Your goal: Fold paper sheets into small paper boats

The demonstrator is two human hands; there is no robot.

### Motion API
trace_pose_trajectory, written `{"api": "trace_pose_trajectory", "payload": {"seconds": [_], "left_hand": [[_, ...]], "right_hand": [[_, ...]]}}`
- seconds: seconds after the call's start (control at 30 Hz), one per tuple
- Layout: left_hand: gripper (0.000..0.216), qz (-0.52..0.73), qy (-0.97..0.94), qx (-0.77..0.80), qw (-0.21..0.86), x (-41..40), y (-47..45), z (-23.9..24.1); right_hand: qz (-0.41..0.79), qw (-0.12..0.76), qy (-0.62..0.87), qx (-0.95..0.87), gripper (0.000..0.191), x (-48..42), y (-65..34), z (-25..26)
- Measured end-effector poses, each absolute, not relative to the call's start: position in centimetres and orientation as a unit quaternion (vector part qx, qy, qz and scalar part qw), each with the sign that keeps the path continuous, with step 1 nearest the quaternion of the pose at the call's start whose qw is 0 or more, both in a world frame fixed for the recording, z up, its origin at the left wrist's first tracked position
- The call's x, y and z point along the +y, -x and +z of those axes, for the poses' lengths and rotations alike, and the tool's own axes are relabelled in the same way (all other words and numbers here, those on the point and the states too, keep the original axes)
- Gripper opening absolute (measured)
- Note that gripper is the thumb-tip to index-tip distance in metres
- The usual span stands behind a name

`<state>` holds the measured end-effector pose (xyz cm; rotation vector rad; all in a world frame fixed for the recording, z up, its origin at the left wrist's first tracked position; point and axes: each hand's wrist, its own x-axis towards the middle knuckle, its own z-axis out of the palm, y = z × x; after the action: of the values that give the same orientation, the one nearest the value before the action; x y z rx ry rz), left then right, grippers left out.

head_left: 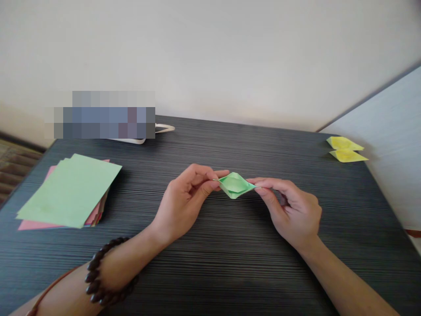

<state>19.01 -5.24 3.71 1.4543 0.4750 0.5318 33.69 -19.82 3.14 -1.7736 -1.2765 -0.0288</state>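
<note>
A small folded green paper boat (234, 184) is held between my two hands above the dark table, its hollow facing up and its ends pointed. My left hand (187, 197) pinches the left tip between thumb and fingers. At the opposite tip, the thumb and forefinger of my right hand (294, 208) are closed on the paper. Dark beads circle my left wrist.
A stack of square paper (70, 191), green on top with pink beneath, lies on the left of the dark table (230, 272). Two yellow folded paper boats (347, 149) sit at the far right. A blurred-out object (108, 120) stands at the back left, before the wall.
</note>
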Motion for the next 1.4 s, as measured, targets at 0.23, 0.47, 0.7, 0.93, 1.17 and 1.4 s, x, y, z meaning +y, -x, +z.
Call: {"api": "trace_pose_trajectory", "payload": {"seconds": [0.23,0.47,0.7,0.93,1.17,1.4], "left_hand": [[0.006,0.25,-0.607,0.19,0.73,-5.1,-19.2,4.0],[0.01,0.245,-0.606,0.213,0.726,-5.2,-19.1,4.2],[0.014,0.228,-0.617,0.212,0.723,-5.7,-18.9,4.2],[0.013,0.222,-0.607,0.177,0.742,-5.1,-18.9,4.3],[0.032,0.186,-0.671,0.122,0.707,-5.4,-18.7,3.9],[0.011,0.257,-0.872,0.072,0.411,-4.6,-18.3,3.3]], "right_hand": [[0.04,0.557,0.702,-0.443,0.012,-19.5,-33.6,2.3],[0.113,0.577,0.666,-0.459,0.012,-19.4,-33.1,2.4],[0.093,0.534,0.684,-0.488,0.033,-19.5,-33.1,2.2],[0.006,0.515,0.72,-0.465,0.009,-19.5,-33.5,2.3],[-0.007,0.47,0.715,-0.518,0.008,-19.4,-33.3,3.1],[-0.047,0.426,0.678,-0.598,0.014,-19.4,-33.5,3.3]]}}
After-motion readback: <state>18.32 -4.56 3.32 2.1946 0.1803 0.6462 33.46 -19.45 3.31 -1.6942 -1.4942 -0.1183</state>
